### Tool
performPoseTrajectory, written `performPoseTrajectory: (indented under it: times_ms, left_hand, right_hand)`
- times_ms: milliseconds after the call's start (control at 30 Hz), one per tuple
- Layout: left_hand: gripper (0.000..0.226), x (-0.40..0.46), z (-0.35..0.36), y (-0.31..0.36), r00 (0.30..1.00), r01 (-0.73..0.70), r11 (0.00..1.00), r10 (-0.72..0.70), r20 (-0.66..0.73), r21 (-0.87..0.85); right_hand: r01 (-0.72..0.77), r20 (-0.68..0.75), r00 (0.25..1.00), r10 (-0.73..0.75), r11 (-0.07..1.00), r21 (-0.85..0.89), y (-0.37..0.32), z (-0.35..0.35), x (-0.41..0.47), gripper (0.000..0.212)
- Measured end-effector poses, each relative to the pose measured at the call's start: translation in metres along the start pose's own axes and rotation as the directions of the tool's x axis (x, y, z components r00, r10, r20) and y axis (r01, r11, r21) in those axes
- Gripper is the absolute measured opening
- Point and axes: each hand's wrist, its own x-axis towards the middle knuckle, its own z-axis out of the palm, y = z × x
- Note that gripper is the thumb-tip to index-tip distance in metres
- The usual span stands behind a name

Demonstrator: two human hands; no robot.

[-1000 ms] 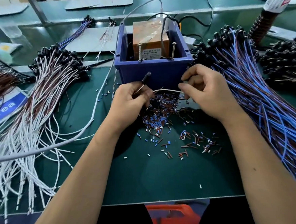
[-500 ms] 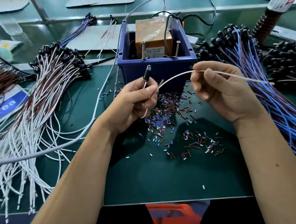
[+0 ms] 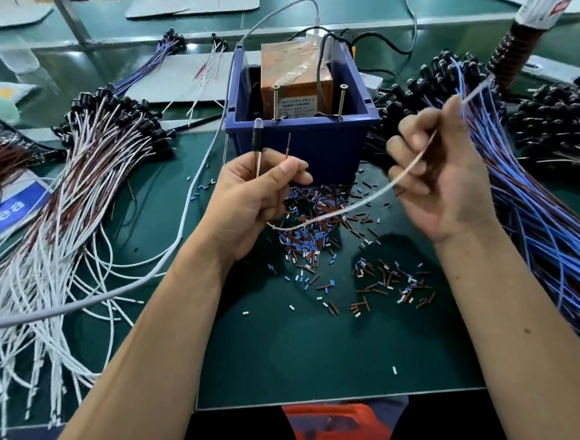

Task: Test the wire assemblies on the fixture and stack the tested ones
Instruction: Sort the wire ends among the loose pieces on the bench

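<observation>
Both hands' fingers grip one wire assembly [image 3: 333, 212]; blue bin [image 3: 304, 141] behind, insulation scraps [image 3: 315, 235] (scattered) beneath.

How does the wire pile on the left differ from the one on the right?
The left pile has white and brown wires; the right pile has blue and purple ones. The left pile fans out toward the near table edge; the right pile runs as a tighter band. Both have black caps bunched at the far end.

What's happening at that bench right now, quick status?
Left hand grips the wire assembly, black tip up. Right hand pinches its white lead. Blue fixture box just behind, nothing blocking.
</observation>
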Motion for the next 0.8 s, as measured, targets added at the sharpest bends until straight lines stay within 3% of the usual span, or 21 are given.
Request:
performPoseTrajectory:
  times_ms: [133,200,300,367,467,533,600,700,800]
  left_hand:
    - [0.021,-0.001,-0.002,0.005,1.000,-0.017,1.000,0.017,0.007,-0.012]
    - [0.022,-0.003,0.001,0.004,0.998,0.004,1.000,-0.004,0.060,0.005]
    - [0.021,-0.003,0.009,-0.001,0.995,0.026,0.999,-0.030,0.098,0.039]
    - [0.015,-0.002,0.011,-0.002,0.997,0.034,0.997,-0.039,0.073,0.068]
    - [0.024,0.000,0.008,-0.006,0.998,0.053,0.994,-0.057,0.040,0.098]
    - [0.022,0.001,0.007,-0.005,0.996,0.074,0.996,-0.076,0.047,0.057]
    - [0.022,0.002,0.005,-0.003,0.992,0.116,0.993,-0.116,0.053,0.002]
    - [0.029,0.001,0.002,-0.001,0.970,0.197,0.978,-0.186,0.154,-0.062]
    - [0.036,0.000,0.005,-0.002,0.938,0.264,0.964,-0.247,0.245,-0.039]
  right_hand:
    - [-0.136,0.186,0.958,0.219,0.916,-0.376,0.010,0.005,-0.006,0.041]
    - [-0.187,0.202,0.921,0.333,0.834,-0.519,0.024,0.014,-0.010,0.041]
    - [-0.207,0.156,0.913,0.377,0.757,-0.620,0.042,0.023,-0.011,0.044]
    - [-0.215,0.115,0.922,0.369,0.737,-0.641,0.046,0.024,-0.011,0.044]
    - [-0.197,0.116,0.925,0.361,0.718,-0.667,0.046,0.025,-0.012,0.048]
    - [-0.200,0.124,0.919,0.373,0.716,-0.669,0.043,0.027,-0.011,0.058]
    - [-0.227,0.043,0.947,0.320,0.757,-0.613,0.040,0.027,-0.009,0.064]
    - [-0.193,-0.081,0.981,0.177,0.837,-0.512,0.041,0.024,-0.005,0.049]
    - [-0.137,-0.065,0.991,0.120,0.867,-0.479,0.044,0.026,-0.006,0.033]
